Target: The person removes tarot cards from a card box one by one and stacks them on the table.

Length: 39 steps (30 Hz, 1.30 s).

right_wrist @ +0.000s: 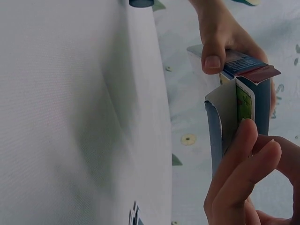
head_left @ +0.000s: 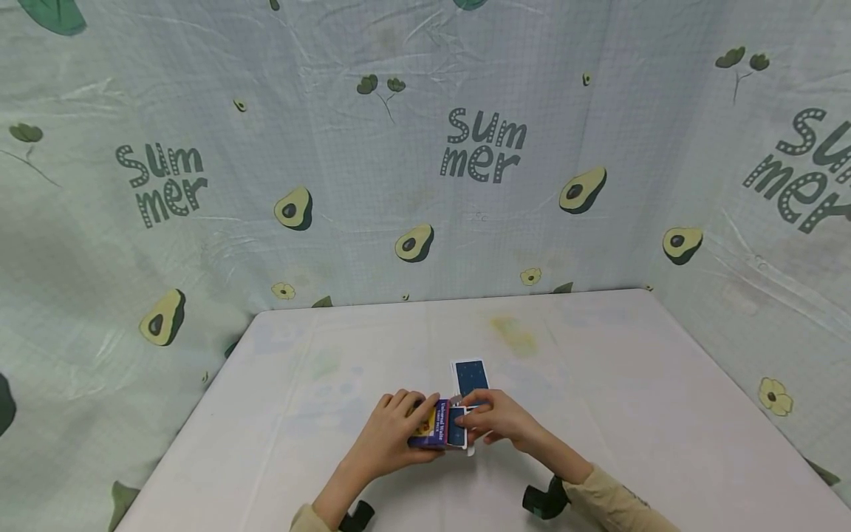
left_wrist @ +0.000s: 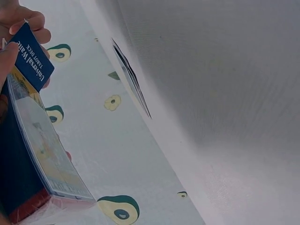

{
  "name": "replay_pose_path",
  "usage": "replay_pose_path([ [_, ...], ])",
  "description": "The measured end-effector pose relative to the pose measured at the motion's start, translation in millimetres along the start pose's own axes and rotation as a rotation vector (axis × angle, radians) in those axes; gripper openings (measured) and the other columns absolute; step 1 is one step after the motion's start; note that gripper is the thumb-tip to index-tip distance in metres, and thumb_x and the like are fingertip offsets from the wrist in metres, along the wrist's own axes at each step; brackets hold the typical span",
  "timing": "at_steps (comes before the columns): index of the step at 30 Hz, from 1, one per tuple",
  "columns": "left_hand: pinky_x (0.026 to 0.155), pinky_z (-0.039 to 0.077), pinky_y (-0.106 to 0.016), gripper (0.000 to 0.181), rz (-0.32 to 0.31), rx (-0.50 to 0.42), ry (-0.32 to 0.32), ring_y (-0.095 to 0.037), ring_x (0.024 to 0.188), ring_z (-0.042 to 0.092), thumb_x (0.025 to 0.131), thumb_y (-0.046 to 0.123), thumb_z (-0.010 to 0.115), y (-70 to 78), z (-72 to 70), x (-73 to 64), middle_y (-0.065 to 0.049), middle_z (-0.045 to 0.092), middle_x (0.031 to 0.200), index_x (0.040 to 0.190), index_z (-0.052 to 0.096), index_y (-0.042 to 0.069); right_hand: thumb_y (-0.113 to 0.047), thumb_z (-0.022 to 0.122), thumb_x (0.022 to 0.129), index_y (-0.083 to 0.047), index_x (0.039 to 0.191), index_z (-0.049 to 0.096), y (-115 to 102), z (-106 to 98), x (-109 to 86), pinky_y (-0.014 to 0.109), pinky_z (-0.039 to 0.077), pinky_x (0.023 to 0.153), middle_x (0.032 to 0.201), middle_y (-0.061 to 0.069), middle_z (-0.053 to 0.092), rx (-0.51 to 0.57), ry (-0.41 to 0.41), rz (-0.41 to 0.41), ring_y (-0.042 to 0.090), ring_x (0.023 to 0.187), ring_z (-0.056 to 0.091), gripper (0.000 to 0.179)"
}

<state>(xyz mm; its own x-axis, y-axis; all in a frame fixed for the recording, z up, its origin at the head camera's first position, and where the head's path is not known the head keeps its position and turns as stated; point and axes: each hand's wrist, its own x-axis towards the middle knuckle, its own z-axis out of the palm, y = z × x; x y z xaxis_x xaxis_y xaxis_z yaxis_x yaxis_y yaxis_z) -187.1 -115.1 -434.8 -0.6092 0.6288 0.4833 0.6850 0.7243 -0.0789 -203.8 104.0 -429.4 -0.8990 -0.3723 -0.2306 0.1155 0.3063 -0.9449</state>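
Observation:
My left hand (head_left: 397, 432) grips a tarot deck box (head_left: 442, 423), tilted above the table, with "Universal Waite" lettering on its side. At the box's open right end, a dark blue-backed card (head_left: 456, 436) sticks out, and my right hand (head_left: 503, 420) pinches it. In the right wrist view, the box flap (right_wrist: 224, 105) stands open beside a card with a green picture (right_wrist: 244, 104); my right fingers (right_wrist: 246, 140) are against it. How many cards are inside the box is hidden. Behind the hands, blue-backed cards (head_left: 471, 374) lie in a small pile on the table.
The white table (head_left: 598, 384) stretches around the hands, with a yellowish stain toward the back. An avocado-print sheet (head_left: 346, 148) hangs behind and at both sides. Dark wrist devices (head_left: 547, 500) sit under the forearms.

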Motion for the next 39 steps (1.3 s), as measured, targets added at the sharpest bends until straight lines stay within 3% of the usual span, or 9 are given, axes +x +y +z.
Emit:
replay_pose_path([
  [18, 0.078, 0.042, -0.033, 0.083, -0.022, 0.003, -0.023, -0.012, 0.093, 0.048, 0.059, 0.061, 0.071, -1.8, -2.3, -3.1, 0.002, 0.055, 0.103, 0.127, 0.048, 0.020, -0.021, 0.063, 0.081, 0.000, 0.106, 0.055, 3, -5, -0.6, 0.020, 0.040, 0.046, 0.081, 0.011, 0.070, 0.008, 0.009, -0.007, 0.015, 0.060, 0.065, 0.034],
  [31, 0.078, 0.042, -0.033, 0.082, -0.028, -0.002, -0.035, -0.012, 0.093, 0.048, 0.060, 0.060, 0.070, -4.0, -2.3, -6.9, 0.002, 0.055, 0.103, 0.127, 0.048, 0.020, -0.020, 0.062, 0.080, -0.001, 0.105, 0.053, 6, -12, -7.0, 0.020, 0.039, 0.046, 0.081, 0.009, 0.069, -0.012, 0.024, 0.007, 0.012, 0.059, 0.062, 0.032],
  [39, 0.077, 0.043, -0.034, 0.081, -0.045, 0.001, -0.011, -0.012, 0.093, 0.049, 0.058, 0.059, 0.072, -7.9, -3.5, -9.3, 0.002, 0.055, 0.102, 0.126, 0.049, 0.020, -0.021, 0.062, 0.081, -0.002, 0.104, 0.054, 7, -21, -11.7, 0.021, 0.039, 0.046, 0.083, 0.009, 0.068, -0.028, 0.044, 0.008, 0.015, 0.060, 0.063, 0.031],
])
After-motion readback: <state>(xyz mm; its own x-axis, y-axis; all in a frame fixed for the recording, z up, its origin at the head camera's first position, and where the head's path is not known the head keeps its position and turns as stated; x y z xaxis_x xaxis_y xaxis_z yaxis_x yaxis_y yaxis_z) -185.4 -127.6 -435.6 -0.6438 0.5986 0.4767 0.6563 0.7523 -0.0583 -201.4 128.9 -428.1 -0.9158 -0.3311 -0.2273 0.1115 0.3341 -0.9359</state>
